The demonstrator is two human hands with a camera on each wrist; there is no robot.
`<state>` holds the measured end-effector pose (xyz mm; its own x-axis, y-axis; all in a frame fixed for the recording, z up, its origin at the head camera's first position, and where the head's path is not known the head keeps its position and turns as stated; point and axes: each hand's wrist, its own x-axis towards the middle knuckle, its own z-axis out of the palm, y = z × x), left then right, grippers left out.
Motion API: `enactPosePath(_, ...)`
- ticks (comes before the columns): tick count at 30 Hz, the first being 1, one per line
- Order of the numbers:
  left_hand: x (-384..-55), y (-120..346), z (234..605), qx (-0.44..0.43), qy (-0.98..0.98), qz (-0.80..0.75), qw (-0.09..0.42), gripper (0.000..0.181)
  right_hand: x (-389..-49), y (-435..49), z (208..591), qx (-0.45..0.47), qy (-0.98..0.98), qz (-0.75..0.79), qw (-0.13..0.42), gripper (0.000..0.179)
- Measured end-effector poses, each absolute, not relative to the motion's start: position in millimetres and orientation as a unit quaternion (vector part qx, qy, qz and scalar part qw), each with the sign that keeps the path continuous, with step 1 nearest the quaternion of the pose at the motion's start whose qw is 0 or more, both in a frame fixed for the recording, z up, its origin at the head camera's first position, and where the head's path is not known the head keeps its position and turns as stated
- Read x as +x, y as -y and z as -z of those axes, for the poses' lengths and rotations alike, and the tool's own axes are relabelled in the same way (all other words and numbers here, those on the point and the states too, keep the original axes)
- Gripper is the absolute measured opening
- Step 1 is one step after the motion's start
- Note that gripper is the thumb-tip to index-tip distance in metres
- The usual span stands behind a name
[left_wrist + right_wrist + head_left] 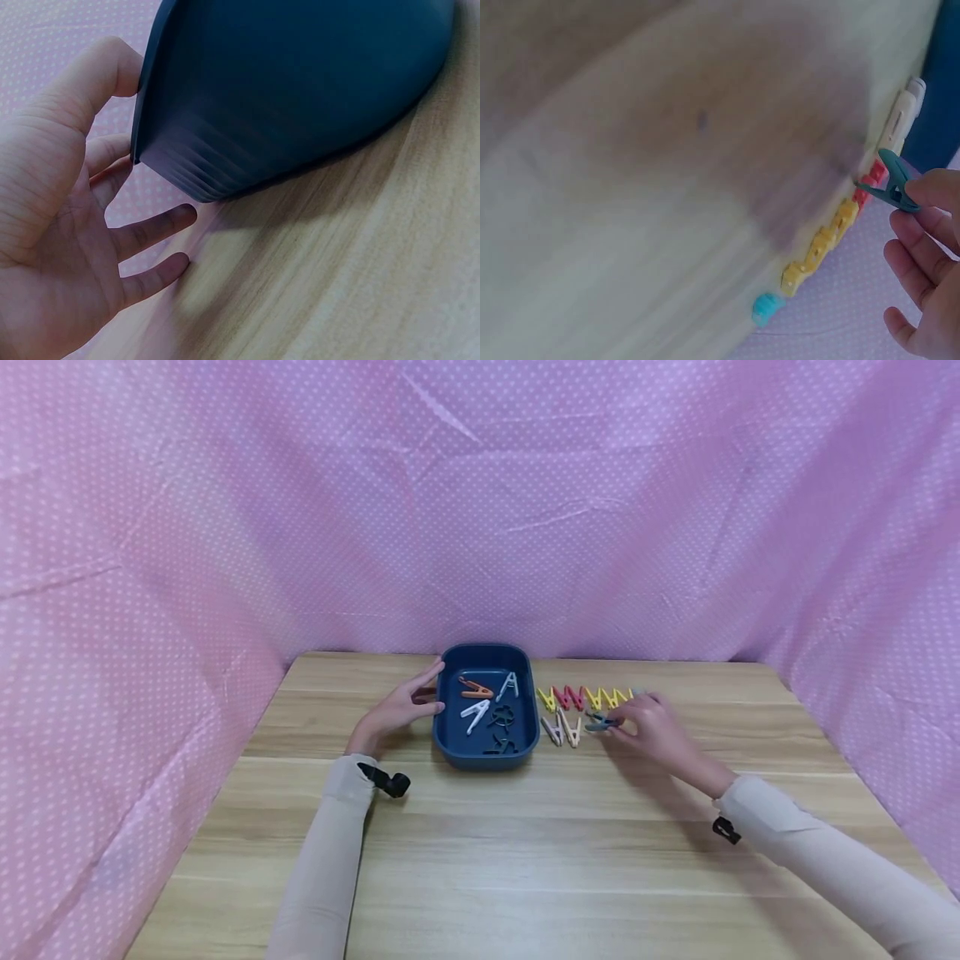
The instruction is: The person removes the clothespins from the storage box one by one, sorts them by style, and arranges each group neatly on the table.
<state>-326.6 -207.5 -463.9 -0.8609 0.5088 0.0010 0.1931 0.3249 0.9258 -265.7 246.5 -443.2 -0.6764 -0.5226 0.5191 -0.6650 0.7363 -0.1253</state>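
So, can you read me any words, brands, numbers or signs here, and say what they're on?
There are none that I can read.
Teal clip in the right hand: no lettering visible.
Other clips: too small or blurred to rule out fine marks.
Blue tray: no lettering visible.
Cloth backdrop: only pale dots.

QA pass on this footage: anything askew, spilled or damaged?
Nothing stands out: blue bin upright, loose clips inside at mixed angles, outer clips lined up beside it, teal clip pinched in the right hand. No spill; fine damage too small to tell.
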Motion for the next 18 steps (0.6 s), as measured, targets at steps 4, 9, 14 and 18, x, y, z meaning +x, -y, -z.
enactPosePath(4,-326,208,463,0.218,-0.803,-0.536,0.145,0.080,-264,-244,448,0.319,0.911,-0.157,0.210,0.016)
enactPosePath(9,-326,208,463,0.223,-0.804,-0.533,0.141,0.080,-263,-241,454,0.311,0.920,-0.163,0.174,0.012)
enactPosePath(14,-327,208,463,0.222,-0.810,-0.525,0.136,0.081,-262,-238,459,0.318,0.922,-0.160,0.149,0.012)
enactPosePath(18,-327,208,464,0.221,-0.813,-0.521,0.137,0.080,-262,-235,461,0.327,0.920,-0.168,0.135,0.013)
